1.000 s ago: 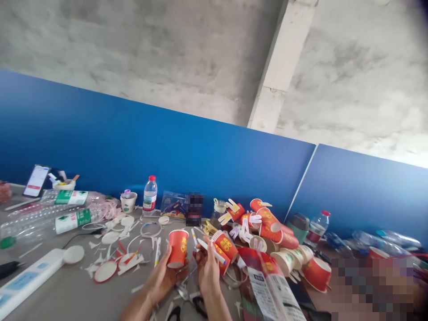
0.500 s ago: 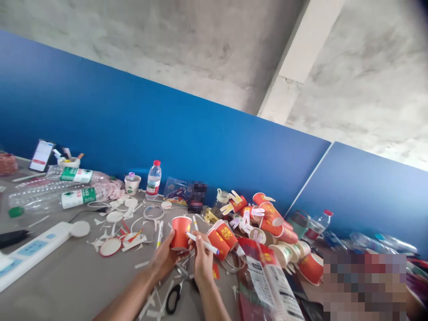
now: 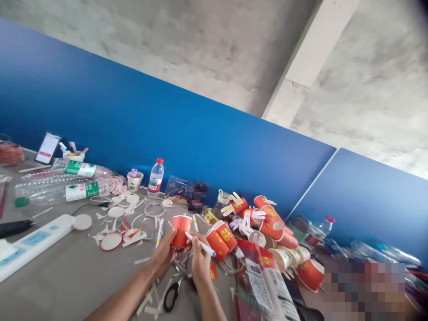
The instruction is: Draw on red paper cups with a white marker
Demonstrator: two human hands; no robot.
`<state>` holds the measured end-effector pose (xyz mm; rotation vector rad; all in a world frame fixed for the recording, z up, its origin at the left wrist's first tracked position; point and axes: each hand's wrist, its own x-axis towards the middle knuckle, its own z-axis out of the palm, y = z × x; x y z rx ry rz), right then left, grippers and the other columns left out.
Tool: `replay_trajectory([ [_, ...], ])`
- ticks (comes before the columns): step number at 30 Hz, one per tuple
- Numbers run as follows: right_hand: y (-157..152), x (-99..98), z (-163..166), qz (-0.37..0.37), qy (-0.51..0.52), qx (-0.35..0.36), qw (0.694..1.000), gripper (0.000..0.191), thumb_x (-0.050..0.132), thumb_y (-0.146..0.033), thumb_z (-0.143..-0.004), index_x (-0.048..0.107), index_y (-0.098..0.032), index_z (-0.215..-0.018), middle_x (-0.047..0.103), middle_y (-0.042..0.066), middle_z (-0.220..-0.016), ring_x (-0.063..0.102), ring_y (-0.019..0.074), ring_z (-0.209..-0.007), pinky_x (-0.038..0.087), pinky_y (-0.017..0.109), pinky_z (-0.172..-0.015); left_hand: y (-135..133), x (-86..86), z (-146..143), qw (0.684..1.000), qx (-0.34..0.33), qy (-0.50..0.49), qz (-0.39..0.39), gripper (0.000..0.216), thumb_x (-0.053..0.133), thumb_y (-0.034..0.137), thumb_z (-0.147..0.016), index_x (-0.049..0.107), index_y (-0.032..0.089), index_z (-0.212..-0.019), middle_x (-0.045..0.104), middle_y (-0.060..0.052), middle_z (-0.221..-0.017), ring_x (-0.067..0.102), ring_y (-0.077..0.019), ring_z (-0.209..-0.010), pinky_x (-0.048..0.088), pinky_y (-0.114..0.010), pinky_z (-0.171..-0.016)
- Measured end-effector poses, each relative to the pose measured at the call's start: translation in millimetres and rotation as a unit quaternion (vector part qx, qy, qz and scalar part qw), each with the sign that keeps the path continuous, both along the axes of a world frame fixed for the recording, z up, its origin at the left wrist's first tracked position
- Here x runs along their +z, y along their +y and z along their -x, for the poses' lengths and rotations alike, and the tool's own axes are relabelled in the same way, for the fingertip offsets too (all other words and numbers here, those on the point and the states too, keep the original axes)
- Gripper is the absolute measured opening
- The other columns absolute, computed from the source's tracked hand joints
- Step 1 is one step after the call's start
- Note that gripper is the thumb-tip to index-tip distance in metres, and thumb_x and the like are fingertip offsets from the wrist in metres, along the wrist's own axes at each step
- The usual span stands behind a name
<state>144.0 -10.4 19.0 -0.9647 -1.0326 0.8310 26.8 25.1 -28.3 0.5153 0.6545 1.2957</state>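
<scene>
My left hand (image 3: 164, 255) grips a red paper cup (image 3: 181, 230) upright just above the grey table (image 3: 76, 276). My right hand (image 3: 200, 263) holds a white marker pen (image 3: 200, 244) in a writing grip, its near tip touching the cup's right side. Black-handled scissors (image 3: 171, 295) lie on the table under my forearms. Cut paper scraps and white rings (image 3: 124, 223) are strewn to the left of the cup.
A pile of red paper cups (image 3: 267, 232) with paper ears lies to the right. A plastic-wrapped cup sleeve (image 3: 264, 285) sits near my right arm. Water bottles (image 3: 155, 177), empty bottles (image 3: 67, 189), a power strip (image 3: 31, 243) and a propped phone (image 3: 47, 148) stand left. Blue partition (image 3: 167, 133) behind.
The camera view tilted and shifted, so the table sits lower left. My right hand brought the marker from beside the cup to touch its side. The left hand kept hold of the cup.
</scene>
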Motion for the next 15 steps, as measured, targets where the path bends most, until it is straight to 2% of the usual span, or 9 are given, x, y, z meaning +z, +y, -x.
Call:
replay_trajectory([
  [4, 5.6, -2.0, -1.3, 0.017, 0.043, -0.026, 0.999, 0.069, 0.090, -0.091, -0.073, 0.078, -0.023, -0.078, 0.068, -0.001, -0.061, 0.058, 0.0186, -0.057, 0.051, 0.033, -0.060, -1.0, 2.5, 1.3, 1.000, 0.012, -0.006, 0.024, 0.035, 0.088, 0.048, -0.099, 0.085, 0.014, -0.098, 0.088, -0.012, -0.088, 0.078, -0.0241, -0.076, 0.062, -0.034, -0.076],
  [7, 8.7, -2.8, -0.6, 0.035, 0.096, -0.065, 0.993, 0.071, 0.090, -0.093, -0.068, 0.077, -0.025, -0.080, 0.067, -0.002, -0.059, 0.056, 0.0184, -0.055, 0.049, 0.033, -0.058, -2.9, 8.0, 1.6, 0.999, 0.011, -0.017, 0.049, 0.030, 0.081, 0.042, -0.105, 0.085, 0.013, -0.099, 0.088, -0.013, -0.089, 0.078, -0.0242, -0.077, 0.061, -0.035, -0.078],
  [9, 8.0, -2.1, 0.7, 0.032, 0.116, -0.072, 0.990, 0.069, 0.090, -0.091, -0.069, 0.077, -0.025, -0.081, 0.068, -0.003, -0.059, 0.055, 0.0180, -0.055, 0.049, 0.033, -0.059, -3.6, 10.5, 1.6, 0.998, 0.012, -0.027, 0.063, 0.029, 0.077, 0.040, -0.108, 0.084, 0.013, -0.097, 0.087, -0.012, -0.087, 0.076, -0.0235, -0.075, 0.061, -0.035, -0.077],
  [12, 2.7, 0.2, 2.3, 0.017, 0.098, -0.047, 0.994, 0.064, 0.089, -0.087, -0.074, 0.078, -0.025, -0.081, 0.068, -0.003, -0.061, 0.056, 0.0181, -0.057, 0.052, 0.034, -0.061, -2.0, 8.9, 1.8, 0.997, 0.015, -0.040, 0.061, 0.027, 0.078, 0.037, -0.109, 0.083, 0.016, -0.094, 0.086, -0.011, -0.085, 0.076, -0.0232, -0.076, 0.060, -0.034, -0.077],
  [15, -4.2, 2.3, 2.2, 0.008, 0.041, 0.000, 0.999, 0.060, 0.090, -0.084, -0.078, 0.078, -0.025, -0.081, 0.069, -0.002, -0.065, 0.058, 0.0191, -0.060, 0.054, 0.034, -0.063, 2.3, 0.9, 1.9, 0.997, 0.004, -0.065, 0.046, 0.030, 0.085, 0.043, -0.105, 0.081, 0.017, -0.092, 0.083, -0.009, -0.079, 0.074, -0.0229, -0.070, 0.057, -0.034, -0.073],
])
